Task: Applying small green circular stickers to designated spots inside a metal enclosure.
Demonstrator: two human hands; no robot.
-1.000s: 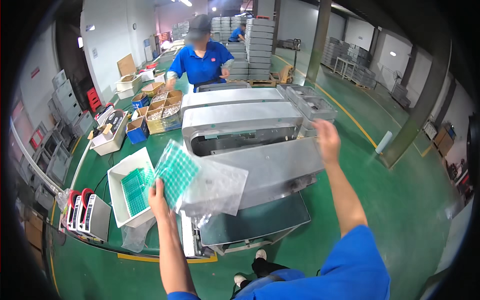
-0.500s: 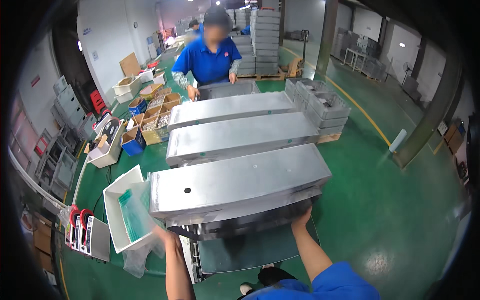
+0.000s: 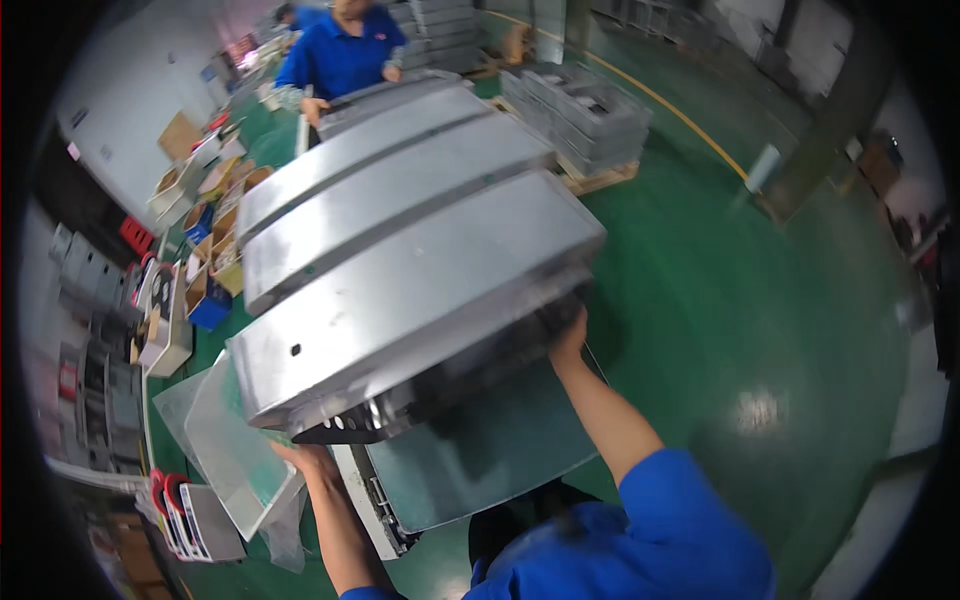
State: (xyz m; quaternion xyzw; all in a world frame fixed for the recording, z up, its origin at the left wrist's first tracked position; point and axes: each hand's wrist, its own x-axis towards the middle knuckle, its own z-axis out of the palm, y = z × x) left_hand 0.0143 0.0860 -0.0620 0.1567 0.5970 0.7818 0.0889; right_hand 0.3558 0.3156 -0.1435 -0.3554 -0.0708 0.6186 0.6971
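A long grey sheet-metal housing (image 3: 430, 290) lies slantwise before me, with a small dark hole near its left end. My left hand (image 3: 305, 457) grips its near left corner, fingers partly hidden beneath. At the right end my right hand (image 3: 570, 335) holds the lower edge, its fingertips out of sight. The housing's near underside is dark, with a row of round holes at the left. Under it runs a dark green belt (image 3: 480, 470). Two similar metal housings (image 3: 400, 205) lie in line behind it.
A co-worker in a blue shirt (image 3: 345, 50) has hands on the grey piece at the far end. On the left stand a white bin (image 3: 225, 450) with clear plastic film and several boxes of parts (image 3: 210, 300). Grey crates (image 3: 590, 120) on a pallet stand far right.
My view has swung, so the row of housings now slants and sits farther left. Both hands keep their hold on the nearest housing. Blur hides whether it shifted on the belt.
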